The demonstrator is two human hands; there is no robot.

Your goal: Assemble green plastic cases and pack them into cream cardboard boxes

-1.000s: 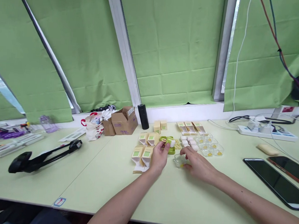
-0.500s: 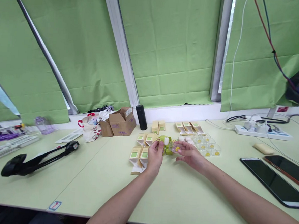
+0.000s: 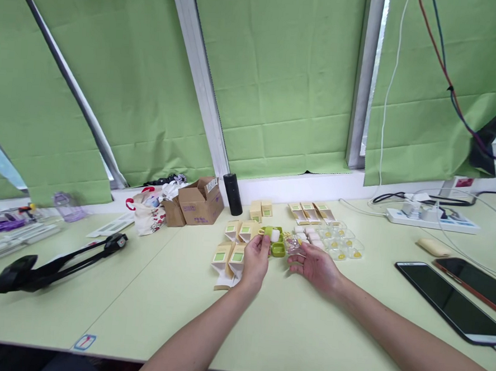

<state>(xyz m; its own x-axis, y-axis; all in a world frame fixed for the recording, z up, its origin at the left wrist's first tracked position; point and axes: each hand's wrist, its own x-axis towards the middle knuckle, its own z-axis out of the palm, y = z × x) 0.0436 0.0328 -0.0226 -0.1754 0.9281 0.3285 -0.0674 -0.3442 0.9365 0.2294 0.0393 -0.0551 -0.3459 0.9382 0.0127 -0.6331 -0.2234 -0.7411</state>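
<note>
My left hand (image 3: 256, 260) pinches a small green piece with a yellowish loop and a white, rounded block (image 3: 274, 235) at its end. Just beyond and below it lies a green compartmented tray (image 3: 278, 251). To the right, my right hand (image 3: 317, 269) grips a small clear plastic piece (image 3: 293, 245) between thumb and fingers; its exact shape is hard to make out. Pale pink and white blocks (image 3: 313, 235) sit behind that hand. Clear cups with yellow bits (image 3: 342, 241) stand in rows to their right. Cream cartons with green squares (image 3: 222, 256) stand left of my left hand.
More cartons (image 3: 311, 212) line the back, near a black cylinder (image 3: 233, 194) and a cardboard box (image 3: 200, 202). At right lie phones (image 3: 438, 300), a beige oblong object (image 3: 433, 246) and a power strip (image 3: 433, 220) with cables. A black strapped device (image 3: 58, 266) lies left.
My right hand has turned and drawn slightly away from the left, with the clear piece still in its fingers. The green tray and pink blocks show more. The view has shifted slightly.
</note>
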